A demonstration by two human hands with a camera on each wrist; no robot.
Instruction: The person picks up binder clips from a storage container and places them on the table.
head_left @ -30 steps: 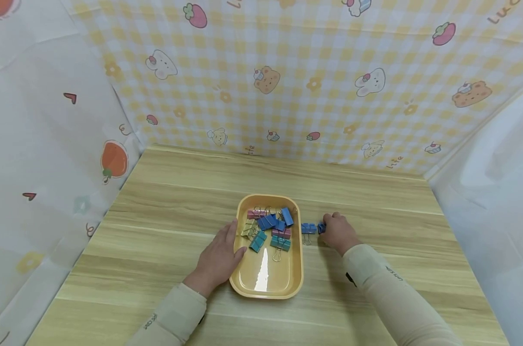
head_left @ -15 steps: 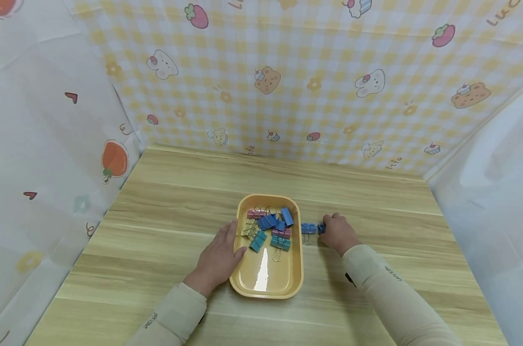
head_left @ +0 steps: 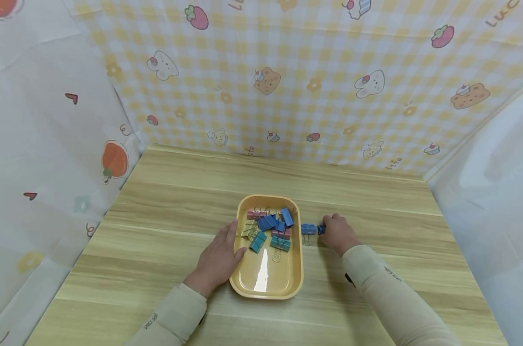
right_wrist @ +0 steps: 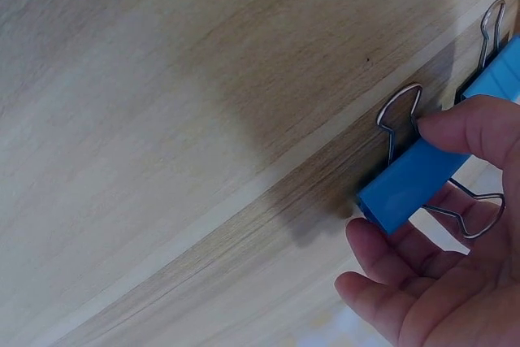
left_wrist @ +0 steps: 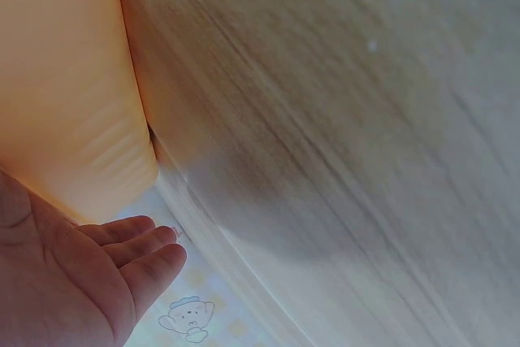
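Observation:
My left hand (head_left: 220, 254) rests along the left rim of a yellow-orange tray (head_left: 266, 294), its fingers fairly straight against the side. In the left wrist view the fingers (left_wrist: 154, 278) lie beside the tray's outer wall (left_wrist: 65, 79). To the right of the tray, my right hand (head_left: 339, 233) pinches a blue binder clip (right_wrist: 414, 184) between thumb and fingers, its wire handles spread apart. A second blue binder clip (head_left: 308, 228) sits between that one and the tray's right rim, in line with it.
Inside the tray, toward its far half, lie blue binder clips (head_left: 267, 221), pink binder clips (head_left: 256, 214), teal binder clips (head_left: 257, 241) and a pale yellow binder clip (head_left: 247, 228). The wooden table (head_left: 179, 192) meets a patterned cloth (head_left: 287, 120) at the back.

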